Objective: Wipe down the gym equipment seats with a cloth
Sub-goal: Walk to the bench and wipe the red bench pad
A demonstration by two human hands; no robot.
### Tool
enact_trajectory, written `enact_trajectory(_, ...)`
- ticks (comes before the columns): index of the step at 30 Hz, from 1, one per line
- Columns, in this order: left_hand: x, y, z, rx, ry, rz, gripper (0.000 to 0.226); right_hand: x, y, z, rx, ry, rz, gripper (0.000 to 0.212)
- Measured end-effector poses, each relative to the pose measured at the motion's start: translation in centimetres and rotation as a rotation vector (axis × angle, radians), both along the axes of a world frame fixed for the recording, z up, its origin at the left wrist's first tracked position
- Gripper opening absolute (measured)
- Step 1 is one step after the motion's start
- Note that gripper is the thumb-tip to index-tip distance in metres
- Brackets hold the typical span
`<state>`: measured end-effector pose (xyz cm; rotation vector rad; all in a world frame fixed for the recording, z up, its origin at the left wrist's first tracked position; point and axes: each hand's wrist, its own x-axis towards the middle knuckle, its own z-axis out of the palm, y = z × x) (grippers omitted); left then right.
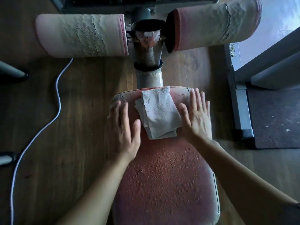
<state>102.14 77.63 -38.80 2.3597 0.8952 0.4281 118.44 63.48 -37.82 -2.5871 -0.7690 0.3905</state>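
Now, centre frame: the folded grey cloth (158, 112) lies on the far end of the red bench (165, 184) (the near padding is beaded with droplets). The left hand (124, 125) is just left of the cloth at the bench's edge, fingers straight and a little blurred, holding nothing. The right hand (195, 116) is just right of it, wide and flat, thumb at the cloth's edge, also holding nothing. Cracked rollers sit at upper left (81, 34) and upper right (214, 25). A white cable (56, 88) snakes down the left over the wooden floor (84, 98).
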Motion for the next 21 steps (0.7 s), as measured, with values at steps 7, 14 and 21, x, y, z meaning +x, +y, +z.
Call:
enact_trajectory(7, 9.3, -3.4, 1.2, 0.192, 0.262, -0.063, 0.059, -0.3, -2.7, -2.4, 0.031, 0.033, 0.002, 0.064)
enact_trajectory(14, 9.8, -1.6, -0.6, 0.264, 0.298, -0.094, 0.065, -0.3, -2.9, -2.9, 0.040, -0.017, 0.009, 0.063)
enact_trajectory(21, 9.4, 0.9, -0.4, 0.264, 0.356, 0.101, 0.067, -1.0, -2.7, -2.2, 0.008, -0.084, 0.086, 0.061)
